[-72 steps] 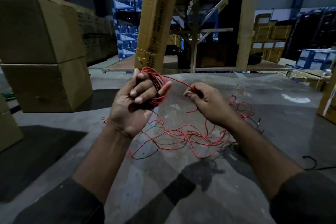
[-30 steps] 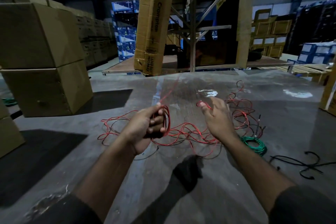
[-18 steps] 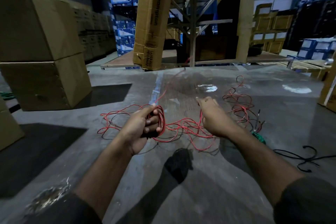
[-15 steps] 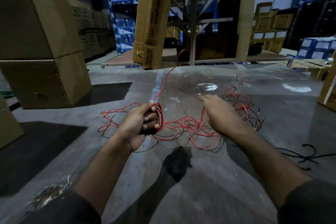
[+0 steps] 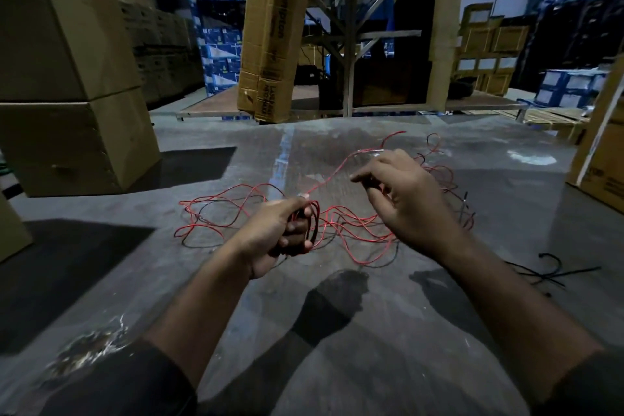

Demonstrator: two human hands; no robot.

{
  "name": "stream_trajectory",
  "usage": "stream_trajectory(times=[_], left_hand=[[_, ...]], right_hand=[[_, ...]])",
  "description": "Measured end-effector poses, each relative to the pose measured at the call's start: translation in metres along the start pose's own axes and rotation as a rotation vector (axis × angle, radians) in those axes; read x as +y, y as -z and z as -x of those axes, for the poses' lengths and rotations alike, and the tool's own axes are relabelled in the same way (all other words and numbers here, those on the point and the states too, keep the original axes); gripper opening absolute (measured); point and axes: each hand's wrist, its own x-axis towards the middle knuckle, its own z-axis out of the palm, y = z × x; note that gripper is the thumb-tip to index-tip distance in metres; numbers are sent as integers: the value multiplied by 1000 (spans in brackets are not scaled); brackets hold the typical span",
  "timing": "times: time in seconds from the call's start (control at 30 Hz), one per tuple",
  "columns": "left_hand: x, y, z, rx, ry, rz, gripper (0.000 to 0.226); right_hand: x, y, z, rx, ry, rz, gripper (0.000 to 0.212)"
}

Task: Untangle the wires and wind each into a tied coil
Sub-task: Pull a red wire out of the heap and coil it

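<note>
A tangle of thin red wire [image 5: 236, 209] lies spread over the grey floor in front of me. My left hand [image 5: 270, 236] is closed around a small red wire coil [image 5: 312, 224], held low over the tangle. One red strand [image 5: 332, 176] runs from that coil up and right to my right hand [image 5: 401, 192], which is raised with its fingers pinching the strand. The strand's free end curls up beyond the right hand. More red loops lie behind the right hand, partly hidden by it.
A black wire [image 5: 547, 272] lies loose on the floor at the right. Stacked cardboard boxes [image 5: 67, 78] stand at the left, a tall carton [image 5: 270, 30] and metal racking [image 5: 351, 44] straight ahead, another box [image 5: 604, 152] at the right edge.
My left hand came down from chest height to just above the floor with the coil. My right hand let go, reached forward over the tangle, then lifted a strand. A green coil seen earlier is hidden.
</note>
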Motion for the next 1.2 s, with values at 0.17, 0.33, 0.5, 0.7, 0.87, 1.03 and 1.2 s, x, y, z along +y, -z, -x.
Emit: stream_trajectory(times=[0.17,0.33,0.5,0.7,0.87,1.03,1.2], left_hand=[[5,-6,12,-172,17,-21,35],[10,-2,22,-289,-18,2,34],[13,19,18,-427,77,453,40],[12,14,22,-535,4,638,34],[11,-6,25,-324,-199,564,26],[15,-13,20,-69,-339,287,37],[9,-15,19,14,-377,-35,66]], right_hand=[[-9,-4,-7,-4,78,172,63],[8,-16,-3,-95,62,425,22],[24,-23,11,-116,-35,381,24],[14,-33,29,-266,-156,275,27],[-17,-51,38,-504,-171,249,23],[-50,-59,47,-649,-173,102,20],[-67,-51,54,-577,-119,14,13]])
